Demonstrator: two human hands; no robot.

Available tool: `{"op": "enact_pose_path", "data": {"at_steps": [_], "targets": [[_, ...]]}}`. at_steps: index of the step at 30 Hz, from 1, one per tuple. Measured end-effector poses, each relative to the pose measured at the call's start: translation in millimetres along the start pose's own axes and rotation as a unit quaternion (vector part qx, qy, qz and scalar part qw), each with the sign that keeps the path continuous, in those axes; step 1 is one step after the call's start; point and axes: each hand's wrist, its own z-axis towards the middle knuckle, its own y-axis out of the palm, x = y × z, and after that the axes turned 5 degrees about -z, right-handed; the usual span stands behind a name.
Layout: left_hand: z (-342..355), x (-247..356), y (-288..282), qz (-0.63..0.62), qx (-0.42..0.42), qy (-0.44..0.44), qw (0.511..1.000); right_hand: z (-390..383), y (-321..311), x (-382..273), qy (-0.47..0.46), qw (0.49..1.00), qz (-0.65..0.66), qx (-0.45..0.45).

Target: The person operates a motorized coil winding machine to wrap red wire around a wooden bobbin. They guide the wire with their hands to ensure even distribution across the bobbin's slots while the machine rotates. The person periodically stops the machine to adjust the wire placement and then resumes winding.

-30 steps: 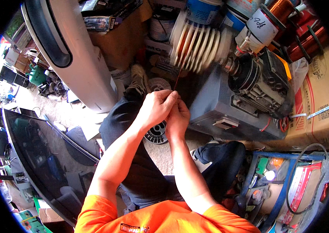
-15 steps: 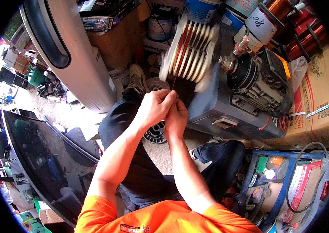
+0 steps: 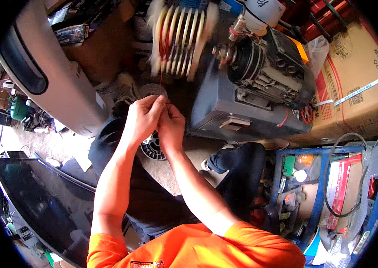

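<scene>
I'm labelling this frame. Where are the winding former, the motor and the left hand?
Winding former (image 3: pixel 180 40), head view, on its pale discs.
Motor (image 3: pixel 265 67), head view, on its finned body.
Left hand (image 3: pixel 142 118), head view, on its back.

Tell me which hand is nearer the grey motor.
Right. The right hand sits just left of the grey motor and its base, pinching the thin copper wire. The left hand presses against the right hand's far side, farther from the motor.
</scene>
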Motion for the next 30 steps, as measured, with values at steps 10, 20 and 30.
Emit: {"op": "enact_pose_path", "data": {"at_steps": [10, 20, 30], "targets": [[-0.2, -5.5, -1.3, -0.017, -0.001, 0.01, 1.0, -5.1, 5.7, -4.6, -0.005, 0.999, 0.035, 0.016], [0.8, -2.2, -0.2, 0.026, -0.001, 0.014, 1.0, -3.4, 4.7, -5.4, -0.007, 0.999, 0.032, 0.024], [-0.2, 5.0, -2.5, 0.046, -0.003, 0.018, 0.999, -4.8, 7.4, -9.9, -0.012, 0.998, 0.061, 0.02]]}}
